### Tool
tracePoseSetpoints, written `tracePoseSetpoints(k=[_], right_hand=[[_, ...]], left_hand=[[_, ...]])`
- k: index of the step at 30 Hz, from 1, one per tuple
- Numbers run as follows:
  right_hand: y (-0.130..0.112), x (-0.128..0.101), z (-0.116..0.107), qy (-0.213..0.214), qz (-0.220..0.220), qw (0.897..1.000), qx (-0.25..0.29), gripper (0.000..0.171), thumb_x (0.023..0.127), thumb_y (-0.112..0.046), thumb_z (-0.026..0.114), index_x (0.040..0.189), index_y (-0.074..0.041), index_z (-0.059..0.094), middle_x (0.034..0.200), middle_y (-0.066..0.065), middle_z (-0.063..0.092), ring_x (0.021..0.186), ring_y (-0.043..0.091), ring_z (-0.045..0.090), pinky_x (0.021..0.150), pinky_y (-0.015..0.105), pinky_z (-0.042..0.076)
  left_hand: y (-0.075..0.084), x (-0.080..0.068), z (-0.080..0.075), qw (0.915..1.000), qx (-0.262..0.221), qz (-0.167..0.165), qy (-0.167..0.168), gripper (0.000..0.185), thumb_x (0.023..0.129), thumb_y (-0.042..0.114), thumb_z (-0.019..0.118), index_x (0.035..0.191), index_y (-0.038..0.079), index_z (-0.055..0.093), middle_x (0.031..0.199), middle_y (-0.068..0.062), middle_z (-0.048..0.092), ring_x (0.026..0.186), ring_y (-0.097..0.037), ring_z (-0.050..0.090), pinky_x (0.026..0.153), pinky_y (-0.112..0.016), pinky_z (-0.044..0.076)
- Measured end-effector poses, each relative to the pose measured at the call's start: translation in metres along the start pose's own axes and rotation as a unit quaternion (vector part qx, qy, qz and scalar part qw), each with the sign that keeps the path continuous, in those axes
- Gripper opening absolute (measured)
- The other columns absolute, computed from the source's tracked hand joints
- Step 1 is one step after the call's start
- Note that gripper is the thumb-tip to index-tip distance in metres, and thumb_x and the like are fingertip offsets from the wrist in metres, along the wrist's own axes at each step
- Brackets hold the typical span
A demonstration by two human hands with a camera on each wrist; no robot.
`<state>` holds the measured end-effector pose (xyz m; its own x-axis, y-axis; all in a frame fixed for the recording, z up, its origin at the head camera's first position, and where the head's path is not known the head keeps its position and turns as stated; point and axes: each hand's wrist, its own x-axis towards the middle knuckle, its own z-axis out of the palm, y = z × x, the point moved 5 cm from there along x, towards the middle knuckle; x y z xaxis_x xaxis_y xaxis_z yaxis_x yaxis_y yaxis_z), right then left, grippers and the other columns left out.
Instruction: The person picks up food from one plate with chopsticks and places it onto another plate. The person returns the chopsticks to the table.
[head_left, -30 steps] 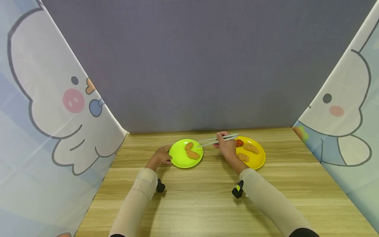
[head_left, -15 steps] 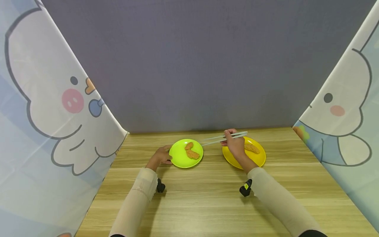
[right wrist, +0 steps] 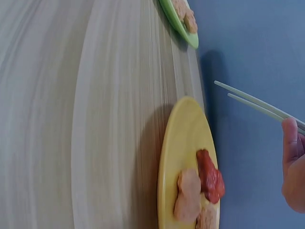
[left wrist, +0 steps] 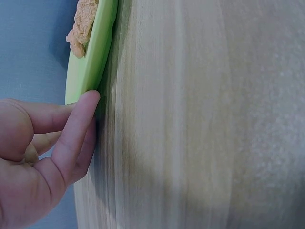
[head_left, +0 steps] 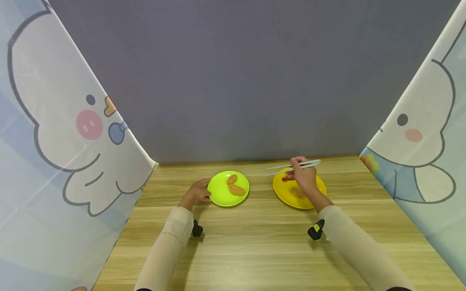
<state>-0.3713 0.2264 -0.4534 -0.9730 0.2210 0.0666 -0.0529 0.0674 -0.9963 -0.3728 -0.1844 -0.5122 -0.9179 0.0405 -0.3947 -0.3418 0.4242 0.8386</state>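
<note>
My left hand [head_left: 199, 190] pinches the near-left rim of a lime-green plate [head_left: 218, 190], thumb and fingers at its edge in the left wrist view. On that plate lie two fried chicken pieces [head_left: 236, 190]. A pair of pale chopsticks [right wrist: 257, 102] is in my right hand [head_left: 305, 177], held above the yellow plate [head_left: 281, 190]. Their tips are slightly apart, point left and have nothing between them. The yellow plate bears a glossy red meat piece [right wrist: 209, 176] and a fried piece [right wrist: 188, 195]. Another fried piece [right wrist: 207, 218] shows at the right wrist view's bottom edge; in the head view my hand hides it.
Both plates stand on a wood-grain table [head_left: 233, 246], with a gap between them. A grey panel [head_left: 255, 81] rises behind the table. Cartoon-printed sheets [head_left: 91, 161] close off the left and right sides.
My right hand has moved right with the chopsticks, from near the green plate to over the yellow plate. The left hand and the green plate stay put.
</note>
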Motion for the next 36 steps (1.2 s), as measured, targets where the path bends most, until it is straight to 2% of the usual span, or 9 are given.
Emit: tracePoseSetpoints(k=[6, 12, 17, 21, 28, 33, 36], right_hand=[[0.001, 0.004, -0.019, 0.026, -0.02, 0.999, -0.021, 0.036, 0.103, -0.029, 0.06, 0.116, 0.004, 0.06, 0.078, -0.007, 0.065, 0.06, 0.018, 0.074, 0.051, 0.026, 0.062], [-0.003, 0.007, -0.041, 0.044, -0.058, 0.995, -0.072, 0.025, 0.103, -0.029, 0.06, 0.104, -0.004, 0.064, 0.082, 0.001, 0.069, 0.06, 0.014, 0.073, 0.052, 0.03, 0.063], [-0.016, 0.003, -0.055, 0.031, -0.067, 0.995, -0.063, 0.018, 0.104, -0.022, 0.059, 0.102, -0.004, 0.063, 0.077, -0.008, 0.068, 0.059, 0.01, 0.073, 0.052, 0.032, 0.063], [-0.016, 0.006, -0.064, 0.03, -0.074, 0.994, -0.077, 0.019, 0.104, -0.023, 0.058, 0.102, -0.005, 0.063, 0.075, -0.015, 0.064, 0.059, 0.009, 0.072, 0.051, 0.031, 0.063], [-0.012, 0.01, -0.074, 0.035, -0.081, 0.99, -0.114, 0.03, 0.104, -0.031, 0.057, 0.108, -0.001, 0.062, 0.08, -0.009, 0.065, 0.059, 0.007, 0.072, 0.048, 0.027, 0.061], [-0.014, 0.009, -0.076, 0.03, -0.085, 0.988, -0.127, 0.035, 0.105, -0.031, 0.056, 0.114, 0.002, 0.061, 0.08, -0.013, 0.062, 0.06, 0.007, 0.072, 0.048, 0.026, 0.061], [-0.015, 0.009, -0.076, 0.029, -0.086, 0.987, -0.132, 0.037, 0.106, -0.031, 0.055, 0.116, 0.003, 0.061, 0.082, -0.011, 0.062, 0.061, 0.006, 0.072, 0.049, 0.026, 0.061]], left_hand=[[0.0, 0.0, 0.0, 1.0, 0.004, 0.002, 0.001, 0.072, 0.093, -0.012, 0.059, 0.157, 0.011, 0.038, 0.136, -0.03, 0.053, 0.096, -0.031, 0.072, 0.077, -0.035, 0.067], [0.001, 0.001, 0.0, 0.9999, 0.008, 0.006, -0.002, 0.073, 0.091, -0.013, 0.06, 0.157, 0.01, 0.038, 0.139, -0.031, 0.051, 0.094, -0.031, 0.073, 0.076, -0.035, 0.067], [0.002, 0.0, 0.0, 0.9999, 0.005, 0.01, -0.008, 0.075, 0.09, -0.014, 0.06, 0.157, 0.009, 0.037, 0.142, -0.031, 0.051, 0.097, -0.032, 0.073, 0.077, -0.037, 0.067], [0.003, -0.002, -0.001, 0.9999, 0.003, 0.012, -0.011, 0.074, 0.09, -0.015, 0.06, 0.157, 0.008, 0.038, 0.139, -0.031, 0.053, 0.097, -0.031, 0.073, 0.078, -0.037, 0.067], [0.002, -0.001, -0.001, 0.9999, 0.005, 0.01, -0.009, 0.072, 0.091, -0.014, 0.059, 0.157, 0.009, 0.039, 0.137, -0.03, 0.054, 0.094, -0.03, 0.073, 0.078, -0.036, 0.067], [0.002, -0.001, -0.001, 0.9999, 0.009, 0.005, -0.008, 0.072, 0.092, -0.013, 0.059, 0.157, 0.01, 0.038, 0.138, -0.03, 0.053, 0.093, -0.029, 0.073, 0.078, -0.036, 0.067], [0.003, -0.001, 0.0, 0.9999, 0.009, 0.007, -0.01, 0.072, 0.092, -0.013, 0.059, 0.157, 0.009, 0.038, 0.138, -0.03, 0.053, 0.093, -0.028, 0.073, 0.078, -0.036, 0.067]])
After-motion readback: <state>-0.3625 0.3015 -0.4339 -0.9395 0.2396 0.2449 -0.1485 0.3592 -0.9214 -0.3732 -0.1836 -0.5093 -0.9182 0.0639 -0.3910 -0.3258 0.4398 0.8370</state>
